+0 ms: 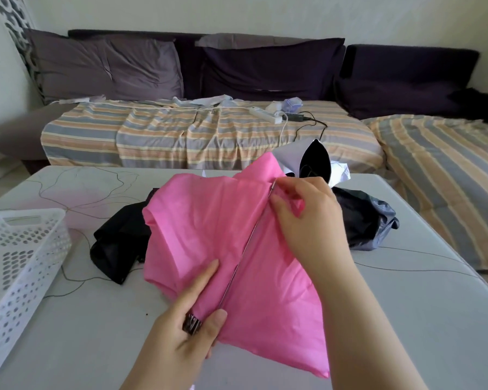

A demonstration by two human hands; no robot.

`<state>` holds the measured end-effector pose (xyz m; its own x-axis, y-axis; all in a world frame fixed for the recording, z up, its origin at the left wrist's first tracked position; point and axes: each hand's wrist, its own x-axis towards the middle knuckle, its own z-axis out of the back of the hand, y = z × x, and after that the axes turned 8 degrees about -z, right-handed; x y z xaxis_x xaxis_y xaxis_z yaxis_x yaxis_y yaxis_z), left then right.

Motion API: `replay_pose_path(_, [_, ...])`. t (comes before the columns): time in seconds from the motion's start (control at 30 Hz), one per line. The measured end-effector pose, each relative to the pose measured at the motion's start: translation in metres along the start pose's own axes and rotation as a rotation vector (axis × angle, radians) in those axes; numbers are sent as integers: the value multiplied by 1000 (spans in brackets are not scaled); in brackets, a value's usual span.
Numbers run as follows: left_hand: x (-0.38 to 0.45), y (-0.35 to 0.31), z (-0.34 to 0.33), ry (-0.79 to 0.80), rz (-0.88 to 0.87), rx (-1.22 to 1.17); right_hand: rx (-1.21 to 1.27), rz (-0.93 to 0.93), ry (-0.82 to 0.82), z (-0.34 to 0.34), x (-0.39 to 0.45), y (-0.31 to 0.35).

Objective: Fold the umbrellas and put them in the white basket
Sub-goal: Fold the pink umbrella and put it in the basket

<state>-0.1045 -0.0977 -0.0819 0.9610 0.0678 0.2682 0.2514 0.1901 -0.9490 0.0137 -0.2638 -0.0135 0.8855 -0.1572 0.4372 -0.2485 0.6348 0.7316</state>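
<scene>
White table, pink umbrella between both grips, left hand clasping handle, right hand pinching rib

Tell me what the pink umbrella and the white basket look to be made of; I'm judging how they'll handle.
The pink umbrella: thin woven cloth, likely nylon or polyester, matte with soft creases; a slim rib along it glints like bare metal. The white basket: seemingly moulded plastic, faintly glossy, with rigid walls pierced by even round holes and a cut-out handle.
</scene>
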Motion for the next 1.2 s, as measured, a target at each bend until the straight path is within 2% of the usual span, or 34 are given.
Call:
replay_pose_path(0.1, [-3, -2, 1, 16, -11, 77, -126, -53, 43, -4, -1, -1])
replay_pose_path(0.17, [-3, -7, 1, 20, -35, 103, -221, -82, 129, -5, -1, -2])
replay_pose_path(0.23, [-2, -10, 2, 31, -34, 95, -128, -57, 196, -5, -1, -3])
replay_pose_path(0.3, [0, -9, 3, 14, -12, 57, 60, -81, 88, -4, -1, -6])
replay_pose_path(0.4, [2, -6, 5, -58, -7, -1, 207, -296, -166, 1, -5, -7])
replay_pose_path(0.47, [5, -6, 5, -109, 6, -54, 187, -383, -176, 2, -9, -13])
replay_pose_path(0.5, [7, -6, 6, -138, 1, -70, 168, -394, -120, -1, -11, -15])
replay_pose_path(0.6, [12, -9, 9, -186, -34, -100, 199, -392, 143, -9, -19, -8])
replay_pose_path(0.67, [13, -12, 11, -195, -22, -131, 276, -343, 195, -12, -19, 1])
replay_pose_path(0.87, [5, -21, 10, -130, 9, -76, 386, -325, 97, -16, -3, 2])
replay_pose_path(1.0, [3, -22, 13, -149, 25, -82, 580, -407, 54, -14, 1, -7])
replay_pose_path(1.2, [4, -25, 14, -154, 87, -113, 283, -310, -36, -13, 3, -12])
